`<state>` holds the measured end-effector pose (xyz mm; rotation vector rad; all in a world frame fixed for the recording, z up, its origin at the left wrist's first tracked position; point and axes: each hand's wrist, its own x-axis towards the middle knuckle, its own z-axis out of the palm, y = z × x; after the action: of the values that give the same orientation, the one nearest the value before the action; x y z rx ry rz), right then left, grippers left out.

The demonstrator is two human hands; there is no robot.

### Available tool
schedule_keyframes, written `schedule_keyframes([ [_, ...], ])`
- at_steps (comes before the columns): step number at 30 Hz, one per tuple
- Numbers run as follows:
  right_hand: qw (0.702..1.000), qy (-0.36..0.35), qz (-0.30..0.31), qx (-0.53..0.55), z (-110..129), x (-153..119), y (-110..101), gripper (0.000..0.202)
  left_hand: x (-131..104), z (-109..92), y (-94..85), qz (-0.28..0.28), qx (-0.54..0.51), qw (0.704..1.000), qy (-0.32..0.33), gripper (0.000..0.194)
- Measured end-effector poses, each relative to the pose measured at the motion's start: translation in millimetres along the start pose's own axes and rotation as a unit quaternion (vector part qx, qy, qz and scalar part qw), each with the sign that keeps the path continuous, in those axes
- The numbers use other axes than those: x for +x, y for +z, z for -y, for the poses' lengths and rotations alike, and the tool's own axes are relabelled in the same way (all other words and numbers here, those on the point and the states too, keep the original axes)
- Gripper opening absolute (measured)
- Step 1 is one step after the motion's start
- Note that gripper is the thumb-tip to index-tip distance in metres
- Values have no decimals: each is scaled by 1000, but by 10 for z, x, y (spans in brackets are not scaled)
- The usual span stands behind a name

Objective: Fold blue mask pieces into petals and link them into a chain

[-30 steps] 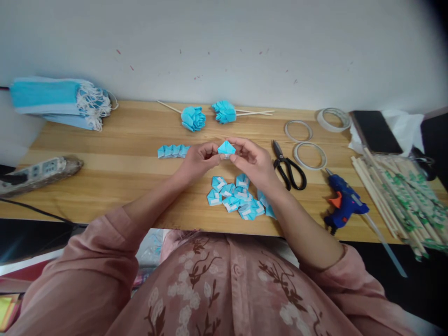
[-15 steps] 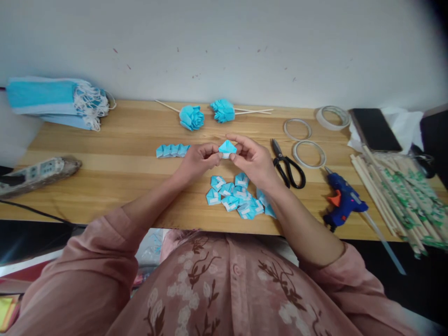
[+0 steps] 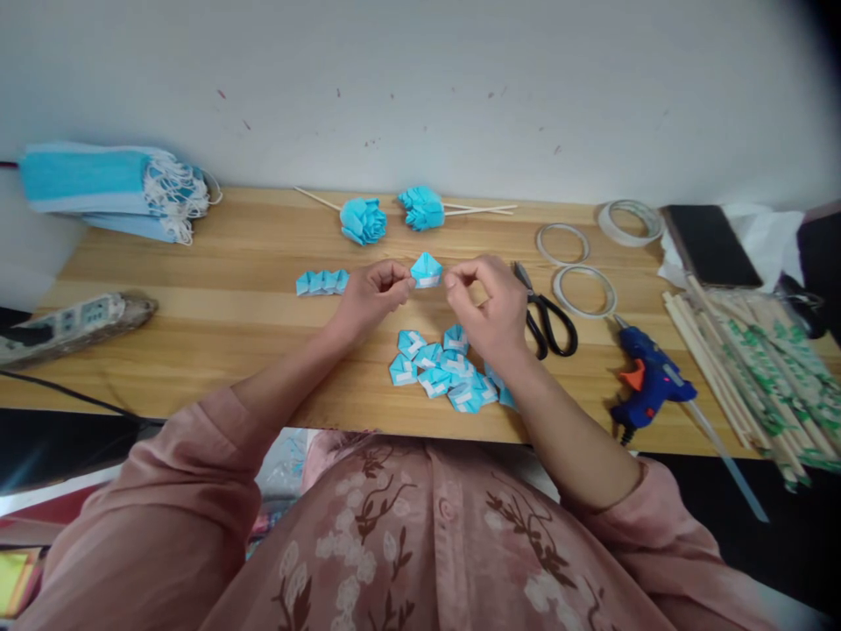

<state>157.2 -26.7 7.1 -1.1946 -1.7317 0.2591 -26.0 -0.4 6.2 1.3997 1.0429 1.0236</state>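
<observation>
A small folded blue petal piece (image 3: 427, 265) with a white strip along its lower edge is pinched at its left corner by my left hand (image 3: 374, 296). Just right of the piece, a small gap away from it, my right hand (image 3: 490, 307) has thumb and forefinger pressed together; whatever may be between them is too small to make out. Below the hands lies a loose group of similar folded blue pieces (image 3: 434, 380), several with white strips, partly covered by my right forearm. To the left of my left hand, a row of overlapping folded blue pieces (image 3: 321, 282) lies on the table.
Blue flowers on sticks (image 3: 363, 221) lie at the back of the wooden table (image 3: 250, 342). Scissors (image 3: 548, 320), tape rolls (image 3: 584, 291), a blue glue gun (image 3: 650, 377), a phone (image 3: 710, 244) and wooden sticks (image 3: 755, 368) are rightward. Face masks (image 3: 92, 180) and a power strip (image 3: 79, 324) are leftward.
My right hand has let go of the petal piece and drawn away to the right, its fingers now pinched. My left hand still holds the piece. The view has shifted slightly.
</observation>
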Motion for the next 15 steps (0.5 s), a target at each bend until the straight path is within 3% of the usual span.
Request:
schedule_keyframes([
  [8,998,-18,60,-18,-58,-41,76,11,6,52,1,19,-4,1000,23,17],
  [15,998,-9,68,-2,-50,-41,84,10,12,74,3,39,-2,999,30,17],
])
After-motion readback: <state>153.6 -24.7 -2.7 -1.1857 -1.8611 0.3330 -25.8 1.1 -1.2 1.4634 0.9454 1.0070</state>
